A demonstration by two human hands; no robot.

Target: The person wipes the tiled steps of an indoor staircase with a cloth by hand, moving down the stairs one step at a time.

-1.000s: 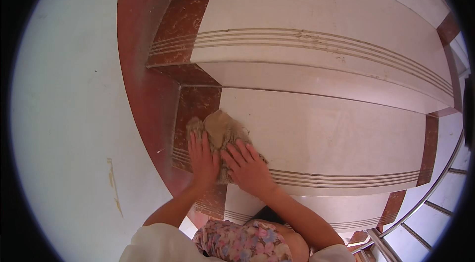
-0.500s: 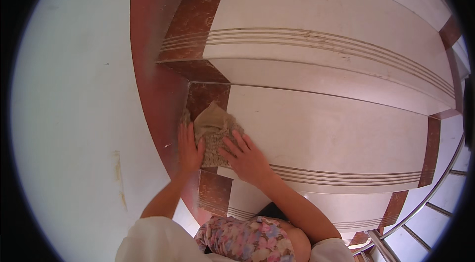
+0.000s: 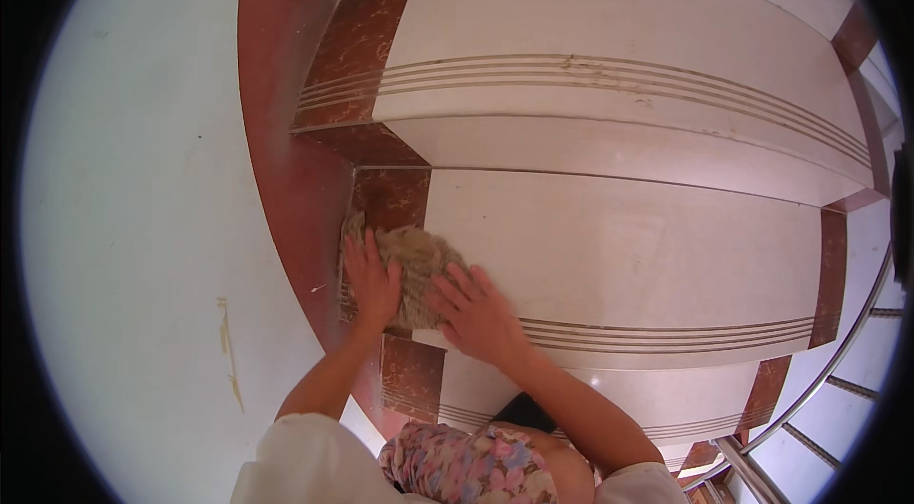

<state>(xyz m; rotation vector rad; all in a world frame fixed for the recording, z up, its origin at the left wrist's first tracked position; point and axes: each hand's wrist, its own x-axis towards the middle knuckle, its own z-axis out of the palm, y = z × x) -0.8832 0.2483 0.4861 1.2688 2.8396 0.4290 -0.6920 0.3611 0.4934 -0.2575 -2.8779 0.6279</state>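
Note:
A brownish, shaggy cleaning rag [image 3: 417, 266] lies bunched on the left end of a stair tread, over its dark red marble border [image 3: 392, 195] and part of the pale stone tread [image 3: 619, 247]. Flat on the rag's left part rests my left hand [image 3: 376, 285], fingers stretched away from me. My right hand [image 3: 481, 318] presses on the right side of the rag, its fingers spread and pointing up and left. Neither hand wraps round the cloth. Some of the rag is hidden beneath both hands.
A red skirting [image 3: 286, 152] and a pale wall [image 3: 143, 171] with a yellowish mark [image 3: 228, 342] run along the left. More steps rise ahead, with dark grooved lines [image 3: 571, 66] near their edges. A metal handrail [image 3: 828, 375] curves along the lower right.
The rag's pointed far corner has folded down, and the cloth is more bunched. My left hand has shifted right, further onto the rag. My right hand stays on it.

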